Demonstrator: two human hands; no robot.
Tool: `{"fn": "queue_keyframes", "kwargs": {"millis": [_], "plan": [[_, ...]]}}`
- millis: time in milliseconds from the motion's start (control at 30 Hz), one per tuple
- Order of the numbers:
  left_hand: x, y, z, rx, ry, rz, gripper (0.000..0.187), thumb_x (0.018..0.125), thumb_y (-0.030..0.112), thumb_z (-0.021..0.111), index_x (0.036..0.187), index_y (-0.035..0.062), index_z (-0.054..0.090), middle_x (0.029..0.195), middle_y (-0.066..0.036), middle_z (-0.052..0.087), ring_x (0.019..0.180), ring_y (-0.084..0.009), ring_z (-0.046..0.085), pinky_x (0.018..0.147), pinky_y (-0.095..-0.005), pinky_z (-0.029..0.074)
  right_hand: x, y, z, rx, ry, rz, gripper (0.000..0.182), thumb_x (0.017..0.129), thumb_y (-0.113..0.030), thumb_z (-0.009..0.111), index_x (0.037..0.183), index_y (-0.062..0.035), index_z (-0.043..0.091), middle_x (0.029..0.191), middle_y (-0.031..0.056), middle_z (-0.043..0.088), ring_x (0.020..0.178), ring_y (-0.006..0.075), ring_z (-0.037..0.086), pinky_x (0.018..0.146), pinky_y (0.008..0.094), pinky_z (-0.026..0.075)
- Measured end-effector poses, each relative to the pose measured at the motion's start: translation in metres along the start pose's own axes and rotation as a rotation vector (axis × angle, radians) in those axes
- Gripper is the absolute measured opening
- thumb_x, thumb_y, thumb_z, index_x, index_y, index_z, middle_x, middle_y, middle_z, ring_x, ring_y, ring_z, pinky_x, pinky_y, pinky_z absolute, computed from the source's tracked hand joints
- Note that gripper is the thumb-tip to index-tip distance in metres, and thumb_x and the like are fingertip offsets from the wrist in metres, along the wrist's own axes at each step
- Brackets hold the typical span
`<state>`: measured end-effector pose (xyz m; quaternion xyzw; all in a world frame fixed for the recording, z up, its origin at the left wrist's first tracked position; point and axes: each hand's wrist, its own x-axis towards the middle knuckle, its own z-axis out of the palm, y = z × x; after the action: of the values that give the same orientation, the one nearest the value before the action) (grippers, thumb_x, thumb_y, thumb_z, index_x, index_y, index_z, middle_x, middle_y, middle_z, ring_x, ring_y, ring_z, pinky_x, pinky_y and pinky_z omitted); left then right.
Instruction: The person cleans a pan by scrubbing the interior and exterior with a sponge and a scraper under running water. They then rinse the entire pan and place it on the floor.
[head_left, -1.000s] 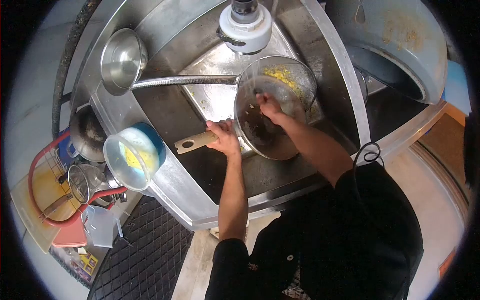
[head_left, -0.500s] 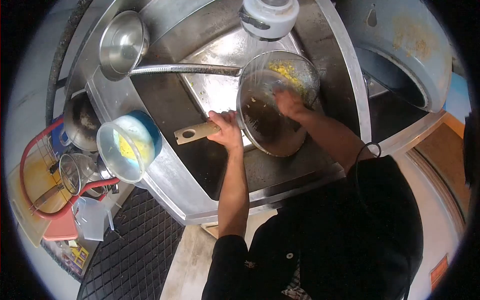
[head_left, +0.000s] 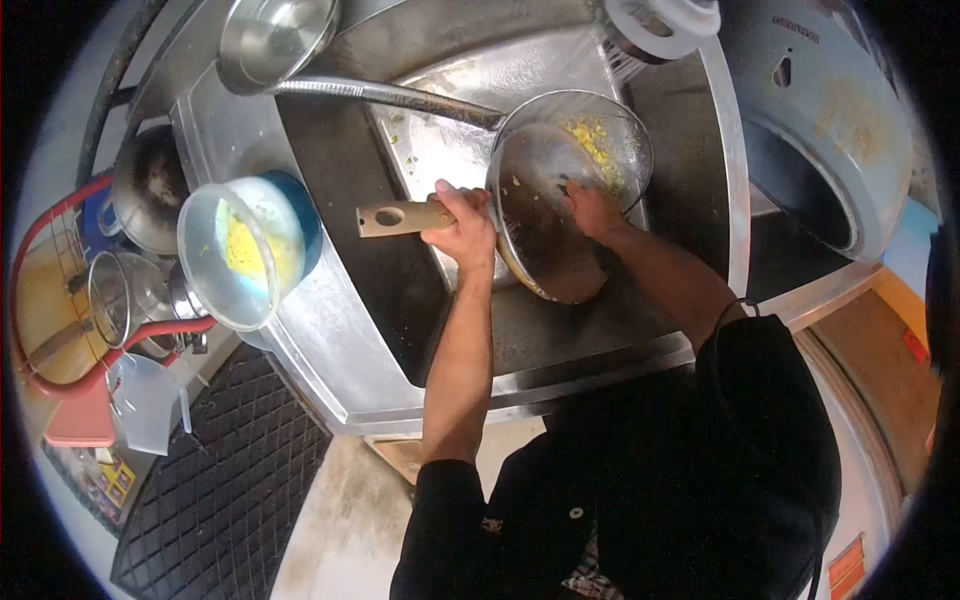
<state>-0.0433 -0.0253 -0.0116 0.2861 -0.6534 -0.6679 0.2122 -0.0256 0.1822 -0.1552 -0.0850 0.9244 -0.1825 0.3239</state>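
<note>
My left hand (head_left: pixel 465 228) is wrapped round the handle (head_left: pixel 385 220) of a pan, close to its rim. The pan (head_left: pixel 540 225) is tilted over the sink, brown and wet inside. Inside the pan is my right hand (head_left: pixel 592 208), its fingers bent round something dark and too small to name. Behind the pan, a round strainer (head_left: pixel 630 140) with a long metal handle holds yellow bits. A grey and white spray head (head_left: pixel 665 25) hangs above, with water coming out.
A clear tub (head_left: pixel 230 270) with yellow remains stands on the sink's left ledge. A steel bowl (head_left: pixel 275 45) is at the back left. Further left are a wok (head_left: pixel 150 190) and a red hose (head_left: pixel 95 370). A large grey pot (head_left: pixel 830 100) lies at the right.
The view has shifted, so the spray head shows further right. The pan is tipped more steeply in my left hand. My right hand is still inside it.
</note>
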Motion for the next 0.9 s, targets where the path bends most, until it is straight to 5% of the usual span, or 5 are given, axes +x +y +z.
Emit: {"fn": "queue_keyframes", "kwargs": {"millis": [267, 367, 467, 533, 900], "plan": [[0.000, -0.010, -0.004, 0.080, 0.033, -0.001, 0.045, 0.097, 0.024, 0.049, 0.060, -0.0015, 0.055, 0.055, -0.010, 0.059, 0.049, -0.0181, 0.055, 0.051, -0.0326, 0.044, 0.028, 0.029, 0.041, 0.328, 0.230, 0.052, 0.027, 0.092, -0.021, 0.047, 0.105, 0.0001, 0.058, 0.105, 0.0237, 0.059, 0.098, 0.0375, 0.059, 0.091, 0.0492, 0.045], [-0.005, 0.001, 0.001, 0.096, 0.036, 0.058, 0.045, 0.096, 0.023, 0.049, 0.059, -0.0019, 0.056, 0.054, -0.010, 0.059, 0.049, -0.0182, 0.056, 0.051, -0.0326, 0.044, -0.032, 0.023, 0.019, -0.043, 0.086, -0.162, 0.027, 0.090, -0.020, 0.048, 0.101, 0.0012, 0.060, 0.108, 0.0225, 0.059, 0.102, 0.0356, 0.058, 0.095, 0.0477, 0.043], [-0.008, -0.004, 0.002, 0.060, 0.032, 0.025, 0.045, 0.096, 0.023, 0.050, 0.058, -0.0013, 0.056, 0.053, -0.010, 0.059, 0.048, -0.0187, 0.056, 0.051, -0.0325, 0.044, -0.023, 0.038, 0.020, -0.024, 0.092, -0.302, 0.027, 0.091, -0.024, 0.047, 0.107, -0.0025, 0.055, 0.087, 0.0249, 0.061, 0.082, 0.0417, 0.061, 0.072, 0.0494, 0.049], [-0.004, -0.005, 0.004, 0.068, 0.022, 0.020, 0.045, 0.096, 0.024, 0.050, 0.059, -0.0012, 0.056, 0.053, -0.010, 0.059, 0.048, -0.0188, 0.056, 0.051, -0.0324, 0.044, 0.014, 0.008, -0.016, -0.126, -0.212, 0.106, 0.029, 0.089, -0.023, 0.045, 0.102, -0.0013, 0.060, 0.108, 0.0199, 0.061, 0.106, 0.0373, 0.058, 0.090, 0.0496, 0.045], [-0.001, 0.001, 0.007, 0.093, 0.034, 0.006, 0.049, 0.096, 0.028, 0.049, 0.058, -0.0022, 0.054, 0.052, -0.009, 0.057, 0.047, -0.0176, 0.056, 0.049, -0.0313, 0.046, 0.010, 0.054, 0.019, -0.295, -0.078, -0.131, 0.030, 0.090, -0.028, 0.050, 0.104, -0.0018, 0.057, 0.113, 0.0217, 0.056, 0.103, 0.0396, 0.057, 0.090, 0.0511, 0.044]]}}
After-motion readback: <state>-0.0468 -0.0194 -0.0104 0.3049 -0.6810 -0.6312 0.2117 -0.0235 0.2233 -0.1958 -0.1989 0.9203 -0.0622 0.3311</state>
